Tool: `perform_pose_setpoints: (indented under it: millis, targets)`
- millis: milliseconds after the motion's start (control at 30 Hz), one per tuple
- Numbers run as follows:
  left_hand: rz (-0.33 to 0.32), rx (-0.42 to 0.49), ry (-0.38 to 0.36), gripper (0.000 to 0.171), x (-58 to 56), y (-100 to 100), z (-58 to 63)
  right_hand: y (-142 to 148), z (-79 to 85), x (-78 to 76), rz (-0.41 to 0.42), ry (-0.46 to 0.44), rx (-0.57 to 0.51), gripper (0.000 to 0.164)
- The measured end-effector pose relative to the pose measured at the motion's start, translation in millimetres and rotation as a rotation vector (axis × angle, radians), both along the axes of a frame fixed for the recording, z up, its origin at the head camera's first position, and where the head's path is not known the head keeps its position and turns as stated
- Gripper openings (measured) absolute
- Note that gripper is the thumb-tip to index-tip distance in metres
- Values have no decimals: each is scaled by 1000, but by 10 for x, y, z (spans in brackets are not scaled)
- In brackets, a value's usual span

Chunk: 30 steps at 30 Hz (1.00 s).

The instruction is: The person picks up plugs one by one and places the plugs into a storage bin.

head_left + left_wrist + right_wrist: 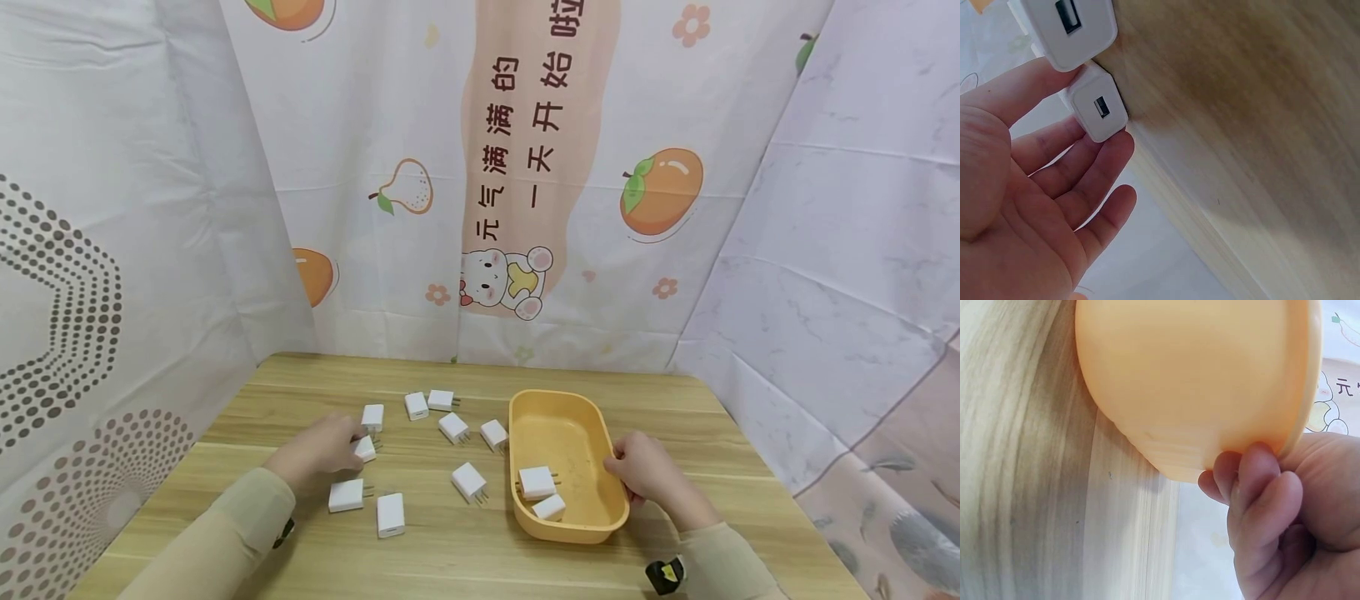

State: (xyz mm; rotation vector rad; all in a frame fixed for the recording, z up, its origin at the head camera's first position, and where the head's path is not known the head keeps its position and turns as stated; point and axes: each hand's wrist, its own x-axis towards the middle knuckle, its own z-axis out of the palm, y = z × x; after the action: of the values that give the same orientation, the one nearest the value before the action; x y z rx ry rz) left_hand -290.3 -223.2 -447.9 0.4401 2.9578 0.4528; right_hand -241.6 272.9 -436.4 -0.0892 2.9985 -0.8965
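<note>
The step in hand looks to be picking up one charger from the bench (300, 387). The left hand (330, 444), left of centre in the lower part of the head view, has its grip closed on the held charger (364, 450), thumb on one side and fingers on the other, as the left wrist view bears out. Whether that charger has cleared the wood, I cannot tell. The right hand (647, 468), at the lower right, grips the rim of the tray (555, 425), which sits right of centre with at least two inside chargers (536, 483) in its near left corner.

The next move would call for a straight lift with the pinch kept firm. The back charger (372, 417) lies just beyond the held one, its pins pointing towards it, and the front charger (346, 496) lies just below it in the frame, so a sideways drag could catch either. If the charger is meant for the tray, it then needs carrying rightward, above the loose chargers (468, 482), six of them strewn across the middle of the frame, one just beside the tray's left wall. The right hand would best keep the tray steady, and the bare upper part of its floor offers the easiest landing.
</note>
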Motion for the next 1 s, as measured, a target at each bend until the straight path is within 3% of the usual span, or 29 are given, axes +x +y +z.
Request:
perform_pose_setpoints:
  millis: [200, 533, 767, 1000]
  targets:
    - [6, 42, 1, 36, 12, -16, 33, -3, -3, 2, -1, 3, -1, 31]
    - [-32, 106, 91, 31, 8, 40, 106, -4, 0, -18, -2, -13, -5, 31]
    - [-43, 178, 71, 19, -10, 147, 185, -2, 15, -2, -2, -15, 1, 31]
    - [-92, 203, 67, 17, 19, 282, 247, -8, 28, 5, -6, -17, 5, 31]
